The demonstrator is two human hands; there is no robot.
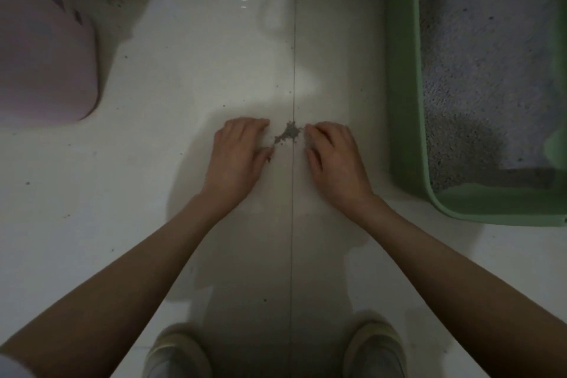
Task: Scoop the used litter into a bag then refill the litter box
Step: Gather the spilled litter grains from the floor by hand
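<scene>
A small grey heap of spilled litter [288, 133] lies on the white tiled floor [196, 77], right on a grout line. My left hand [237, 156] rests palm down on the floor just left of the heap, fingers bent towards it. My right hand [333, 159] rests on the floor just right of it, fingertips at the heap's edge. Neither hand holds anything. The green litter box [405, 95] stands at the right, filled with pale grey litter [487, 64] that has a darker patch near its front.
A pink plastic object [46, 49] sits at the far left. Scattered litter grains dot the floor. My two shoes [372, 350] are at the bottom of the view. A dark edge runs along the top.
</scene>
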